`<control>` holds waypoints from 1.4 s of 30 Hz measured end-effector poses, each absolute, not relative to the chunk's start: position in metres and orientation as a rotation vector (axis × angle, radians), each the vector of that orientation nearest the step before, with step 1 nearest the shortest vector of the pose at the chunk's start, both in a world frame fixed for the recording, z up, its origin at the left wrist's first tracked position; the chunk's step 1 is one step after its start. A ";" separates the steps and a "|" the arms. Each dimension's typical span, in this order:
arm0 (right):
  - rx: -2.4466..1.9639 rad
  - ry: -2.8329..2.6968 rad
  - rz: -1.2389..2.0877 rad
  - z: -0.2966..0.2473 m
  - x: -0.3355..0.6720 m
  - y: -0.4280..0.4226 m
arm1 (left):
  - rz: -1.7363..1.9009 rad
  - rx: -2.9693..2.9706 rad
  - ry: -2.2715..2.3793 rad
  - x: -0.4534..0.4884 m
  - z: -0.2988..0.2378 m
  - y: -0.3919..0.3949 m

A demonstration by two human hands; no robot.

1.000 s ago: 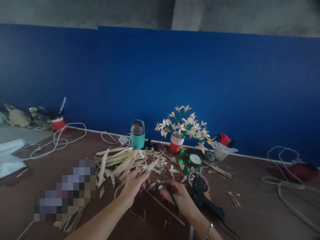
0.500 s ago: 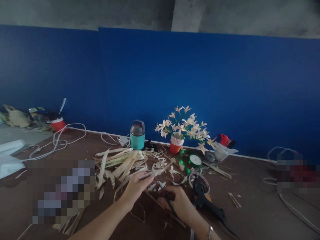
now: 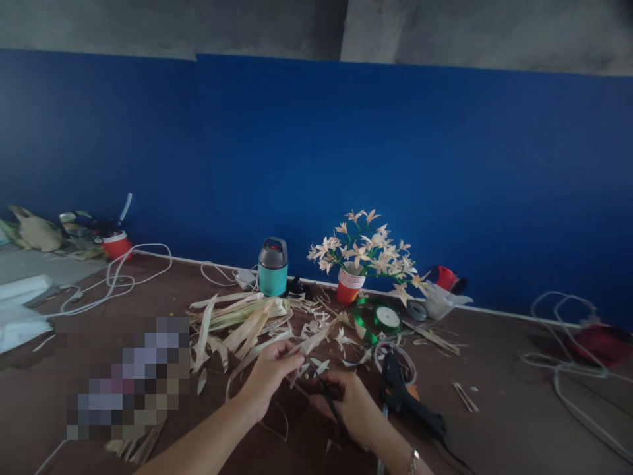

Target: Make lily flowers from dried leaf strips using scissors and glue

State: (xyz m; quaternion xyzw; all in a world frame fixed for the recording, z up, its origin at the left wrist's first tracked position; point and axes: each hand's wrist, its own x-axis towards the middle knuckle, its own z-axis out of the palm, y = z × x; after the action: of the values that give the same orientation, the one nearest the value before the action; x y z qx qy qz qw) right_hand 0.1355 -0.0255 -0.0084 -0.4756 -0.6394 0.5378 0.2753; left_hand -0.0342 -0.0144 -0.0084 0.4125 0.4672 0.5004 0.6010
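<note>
My left hand (image 3: 274, 369) is closed, pinching a pale strip of dried corn husk (image 3: 314, 340) that points up and to the right. Just right of it, my right hand (image 3: 349, 402) is closed around a slim black tool (image 3: 328, 398), whose kind I cannot make out. The tool's upper end lies close to the left fingertips. A thin brownish strip (image 3: 301, 390) runs between the two hands. Beyond them, small cut husk petals (image 3: 342, 339) are scattered on the brown table (image 3: 494, 435).
A black glue gun (image 3: 413, 406) lies right of my right hand, by a roll of tape (image 3: 406, 363). Behind stand husk flowers (image 3: 378, 254) in a red cup (image 3: 350, 288), green ribbon (image 3: 387, 318) and a teal lantern (image 3: 273, 277). Loose husks (image 3: 247, 323) lie left.
My right hand and the black tool have shifted slightly, and the thin strip under it shows less. My left hand keeps its pinch on the husk, which has turned a little.
</note>
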 end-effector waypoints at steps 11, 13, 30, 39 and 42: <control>-1.323 -1.758 1.377 -0.013 0.137 -0.025 | 1.121 0.868 1.112 -0.038 -0.004 -0.013; -1.308 -1.775 1.354 -0.012 0.136 -0.025 | 1.118 0.831 1.101 -0.038 -0.003 -0.013; -1.293 -1.938 1.309 0.001 0.140 -0.025 | 1.031 0.836 1.046 -0.046 0.008 -0.012; -1.320 -2.044 1.316 0.001 0.143 -0.025 | 0.948 0.941 1.144 -0.044 0.009 -0.010; -1.321 -2.046 1.331 -0.001 0.144 -0.025 | 0.972 0.918 1.119 -0.044 0.009 -0.010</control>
State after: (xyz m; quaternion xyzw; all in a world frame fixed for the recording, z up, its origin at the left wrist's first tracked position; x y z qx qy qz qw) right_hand 0.1437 -0.0254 -0.0009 -0.4679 -0.7250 0.4716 0.1819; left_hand -0.0442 -0.0101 0.0092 0.4030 0.4911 0.4266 0.6437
